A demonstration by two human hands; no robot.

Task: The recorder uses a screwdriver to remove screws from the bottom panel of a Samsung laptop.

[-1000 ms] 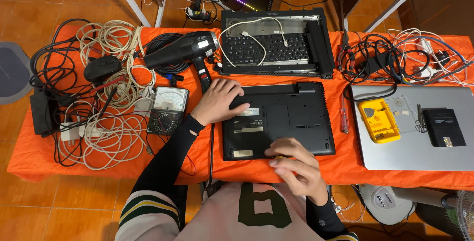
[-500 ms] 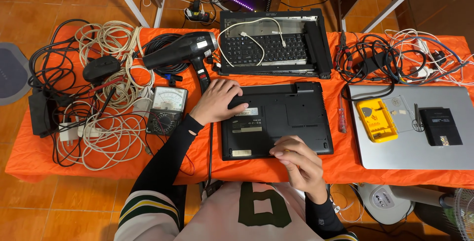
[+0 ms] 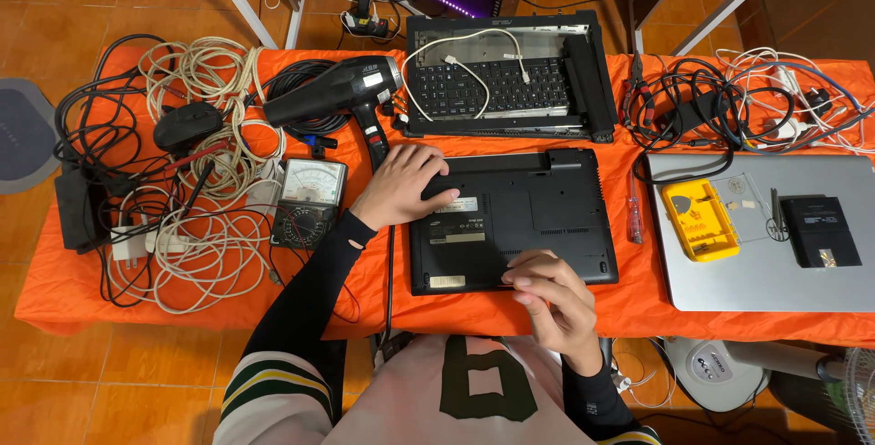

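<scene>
On the orange-clothed table (image 3: 510,313), centre and near, a black plastic laptop turned underside-up (image 3: 510,222) is lying. Left hand (image 3: 401,185) is pressing flat on its far-left corner; right hand (image 3: 547,295) is pinching fingertips at its near edge, seemingly working a small fastener I cannot make out; steady bracing comes next.

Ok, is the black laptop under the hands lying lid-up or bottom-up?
Bottom-up. The black laptop shows its underside: label stickers and panel covers. The left hand rests on its top-left corner.
</scene>
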